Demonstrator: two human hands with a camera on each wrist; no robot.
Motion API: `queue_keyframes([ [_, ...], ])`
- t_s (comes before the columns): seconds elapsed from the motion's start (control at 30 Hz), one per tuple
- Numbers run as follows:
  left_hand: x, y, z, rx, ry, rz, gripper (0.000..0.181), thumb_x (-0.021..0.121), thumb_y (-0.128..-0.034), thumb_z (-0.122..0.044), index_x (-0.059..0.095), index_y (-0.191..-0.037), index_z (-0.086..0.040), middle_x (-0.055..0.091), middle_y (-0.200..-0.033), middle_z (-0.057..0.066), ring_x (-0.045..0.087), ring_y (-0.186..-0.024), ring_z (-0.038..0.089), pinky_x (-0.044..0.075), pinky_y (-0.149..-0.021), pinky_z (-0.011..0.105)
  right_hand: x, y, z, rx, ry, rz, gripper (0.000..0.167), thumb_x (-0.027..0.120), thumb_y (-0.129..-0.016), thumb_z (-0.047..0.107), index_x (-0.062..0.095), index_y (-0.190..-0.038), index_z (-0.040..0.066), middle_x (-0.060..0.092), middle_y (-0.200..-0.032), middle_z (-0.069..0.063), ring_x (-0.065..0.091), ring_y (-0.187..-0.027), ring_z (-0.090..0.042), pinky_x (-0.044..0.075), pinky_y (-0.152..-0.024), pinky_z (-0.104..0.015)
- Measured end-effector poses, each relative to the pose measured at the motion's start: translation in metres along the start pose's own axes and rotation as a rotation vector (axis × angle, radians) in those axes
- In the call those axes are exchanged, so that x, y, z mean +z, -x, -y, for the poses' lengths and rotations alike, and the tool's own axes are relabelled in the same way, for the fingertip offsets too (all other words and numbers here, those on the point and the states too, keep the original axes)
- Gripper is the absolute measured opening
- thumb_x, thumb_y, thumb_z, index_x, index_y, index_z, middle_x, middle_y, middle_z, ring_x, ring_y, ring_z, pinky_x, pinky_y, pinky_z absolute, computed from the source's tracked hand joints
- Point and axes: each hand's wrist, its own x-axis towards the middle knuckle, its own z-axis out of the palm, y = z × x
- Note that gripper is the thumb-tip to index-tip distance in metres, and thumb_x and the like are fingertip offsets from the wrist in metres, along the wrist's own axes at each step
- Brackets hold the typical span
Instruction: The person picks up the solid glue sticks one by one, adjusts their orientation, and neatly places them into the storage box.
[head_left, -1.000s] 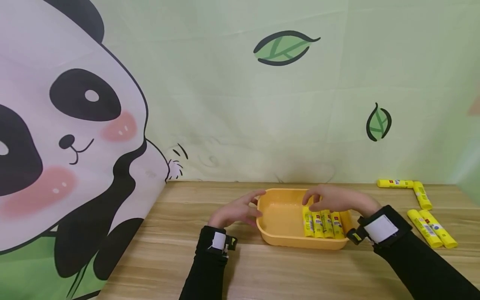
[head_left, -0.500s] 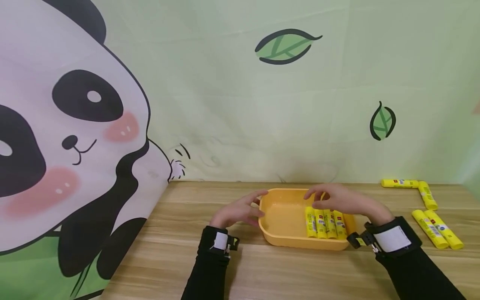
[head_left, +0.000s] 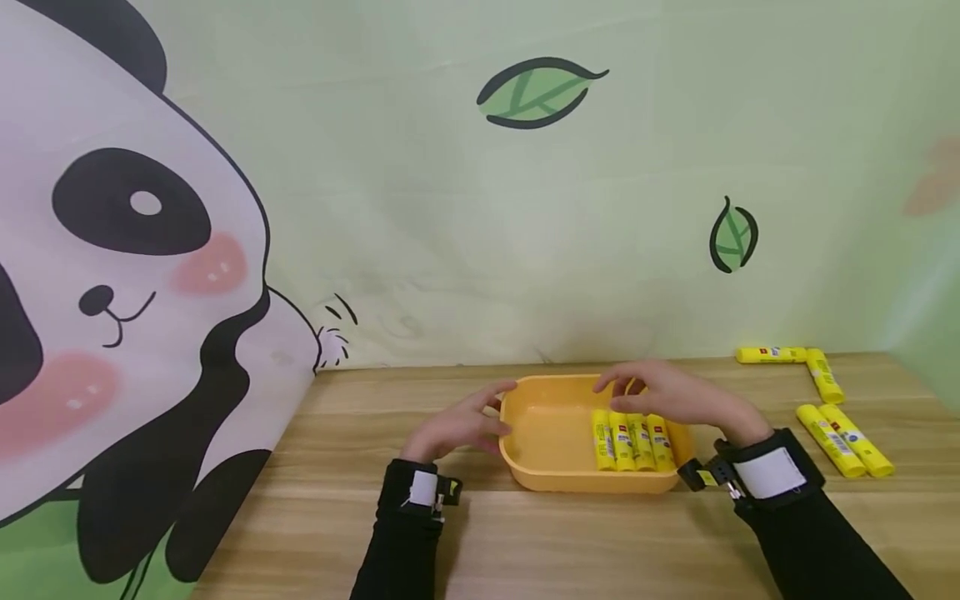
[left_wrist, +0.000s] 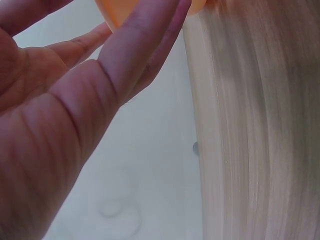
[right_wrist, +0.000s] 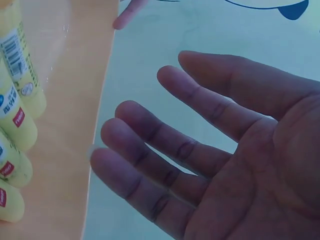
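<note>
A yellow-orange plastic tray sits on the wooden table. Inside its right half lies a row of several yellow glue sticks, side by side. At the tray's left end is my left hand, its fingers extended and touching the rim; the left wrist view shows the fingers against the tray's edge. My right hand hovers over the tray's back right, just behind the glue sticks. In the right wrist view its fingers are loosely bent and hold nothing.
More glue sticks lie right of the tray: one lengthwise along the back, another angled beside it, and a slanted pair nearer. Behind the table hangs a green cloth backdrop with a panda print.
The head view has shifted, so the whole scene sits further left. My right hand has lifted very slightly over the tray. My left hand and the glue sticks keep their places.
</note>
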Motion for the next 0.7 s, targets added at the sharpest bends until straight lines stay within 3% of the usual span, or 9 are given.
queue_keyframes([
  [0.2,-0.001,-0.003,0.002,0.009,0.027,0.013,0.075,0.064,-0.0969,0.001,0.031,-0.163,-0.009,0.036,-0.146,0.029,0.065,-0.108,0.035,0.063,-0.089,0.046,-0.008,0.005,-0.005,0.001,-0.010,-0.008,0.028,0.064,-0.104,0.019,0.067,-0.128,0.005,0.068,-0.113,-0.010,0.062,-0.099,-0.026,0.057,-0.081,-0.037],
  [0.4,-0.001,0.000,0.000,0.001,0.010,0.012,0.074,0.064,-0.0977,-0.002,0.032,-0.163,-0.011,0.035,-0.149,0.029,0.065,-0.112,0.037,0.062,-0.090,0.045,-0.019,0.014,-0.009,0.053,-0.014,-0.022,0.029,0.065,-0.103,0.021,0.067,-0.127,0.005,0.067,-0.111,-0.011,0.062,-0.097,-0.028,0.060,-0.082,-0.044],
  [0.7,-0.002,-0.001,0.003,0.006,0.024,0.017,0.073,0.063,-0.0982,-0.003,0.032,-0.163,-0.012,0.034,-0.149,0.028,0.065,-0.110,0.032,0.062,-0.091,0.045,-0.040,0.033,-0.016,0.098,0.037,-0.024,0.029,0.063,-0.104,0.018,0.066,-0.128,0.001,0.068,-0.106,-0.008,0.062,-0.087,-0.022,0.058,-0.073,-0.038],
])
